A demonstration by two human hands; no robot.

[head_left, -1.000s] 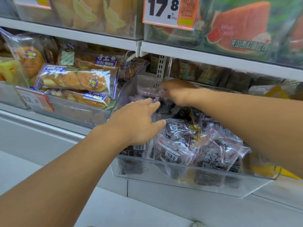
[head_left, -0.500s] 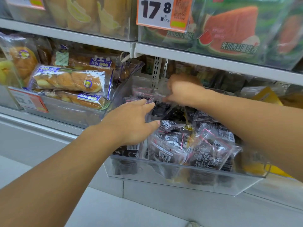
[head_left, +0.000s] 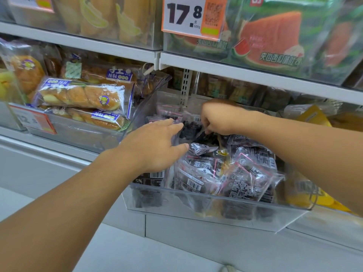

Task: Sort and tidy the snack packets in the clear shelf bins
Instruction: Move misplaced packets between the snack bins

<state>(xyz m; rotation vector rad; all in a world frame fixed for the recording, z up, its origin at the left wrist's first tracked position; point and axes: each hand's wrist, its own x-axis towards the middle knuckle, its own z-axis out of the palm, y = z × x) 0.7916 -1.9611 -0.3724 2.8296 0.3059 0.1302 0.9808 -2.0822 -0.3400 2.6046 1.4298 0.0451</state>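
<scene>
Two hands reach into the clear bin (head_left: 206,205) of dark packets (head_left: 198,173). Left hand (head_left: 155,146) lies flat, fingers straight and close together, touching the upright packets at the bin's left. Right hand (head_left: 218,118), fingers curled downward, pinches a dark packet (head_left: 189,130) at the back; its long axis cannot be told.

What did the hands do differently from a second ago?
Not much. The right hand has stayed at the back of the clear bin, fingers curled down among the dark snack packets; whether it pinches one cannot be told. The left hand still lies spread over the packets on the left side. The front packets and bread packs kept their places.
</scene>
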